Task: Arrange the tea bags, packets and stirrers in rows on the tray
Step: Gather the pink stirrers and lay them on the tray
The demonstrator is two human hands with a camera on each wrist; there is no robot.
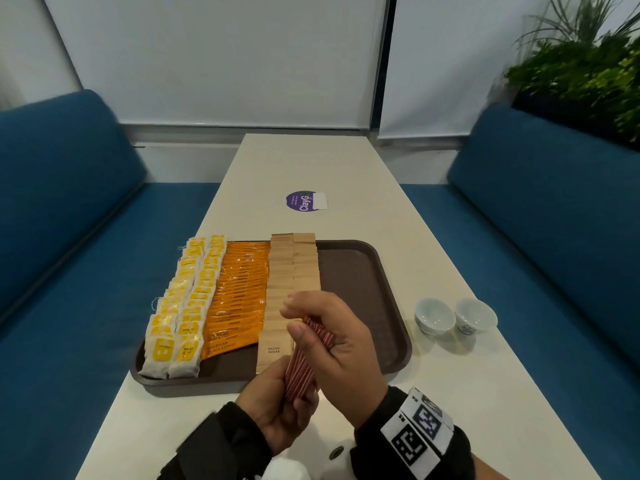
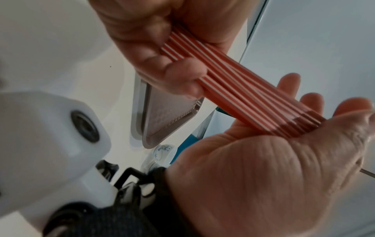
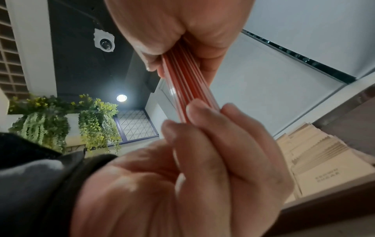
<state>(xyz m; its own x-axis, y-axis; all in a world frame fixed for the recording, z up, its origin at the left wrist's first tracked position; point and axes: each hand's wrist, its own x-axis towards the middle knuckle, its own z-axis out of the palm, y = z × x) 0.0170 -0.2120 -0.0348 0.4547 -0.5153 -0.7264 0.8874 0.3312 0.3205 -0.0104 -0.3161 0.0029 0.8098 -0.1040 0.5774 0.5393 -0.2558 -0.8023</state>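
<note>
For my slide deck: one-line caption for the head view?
Both hands hold red-striped stirrers over a tray of rowed tea bags and packets.

My table (image 1: 346, 161) is long and pale, running away from me between the blue benches. On it, near and to the left, sits the brown tray (image 1: 363, 271). Right of the tray, near the table's right edge, stand two white cups (image 1: 434, 315), just beside each other. Farther off, at mid-table, lies a round purple sticker (image 1: 302, 200) with a white patch on its right side.
</note>
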